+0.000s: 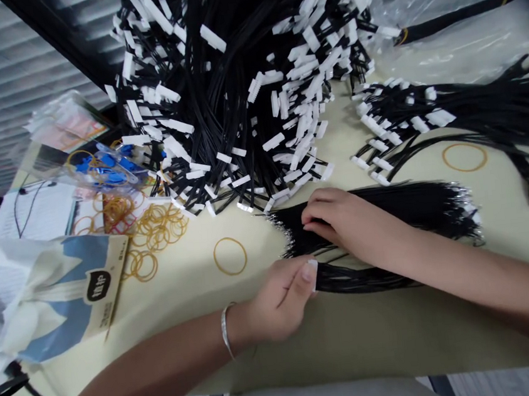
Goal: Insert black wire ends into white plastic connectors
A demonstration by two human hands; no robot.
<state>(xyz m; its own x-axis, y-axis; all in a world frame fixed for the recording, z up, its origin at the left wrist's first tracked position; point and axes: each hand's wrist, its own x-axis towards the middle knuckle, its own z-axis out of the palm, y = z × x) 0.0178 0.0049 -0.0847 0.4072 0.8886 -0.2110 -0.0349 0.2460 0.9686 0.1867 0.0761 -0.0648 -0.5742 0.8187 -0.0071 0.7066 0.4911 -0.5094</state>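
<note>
1. Clenching a bundle of black wires (417, 207) with the right hand (347, 221), pressed onto the bench (402, 341), seemingly to hold the strands together
2. Pinching the lower strands (362, 279) with the left hand (278, 300), apparently to part them from the rest
3. Rubber bands (157, 231) lying within reach, left of a heap of white-connector wires (235, 100)

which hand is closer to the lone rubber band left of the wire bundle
Left. The left hand sits to the right of the rubber band, not touching it; the right hand lies farther right, resting on the black wire bundle.
</note>
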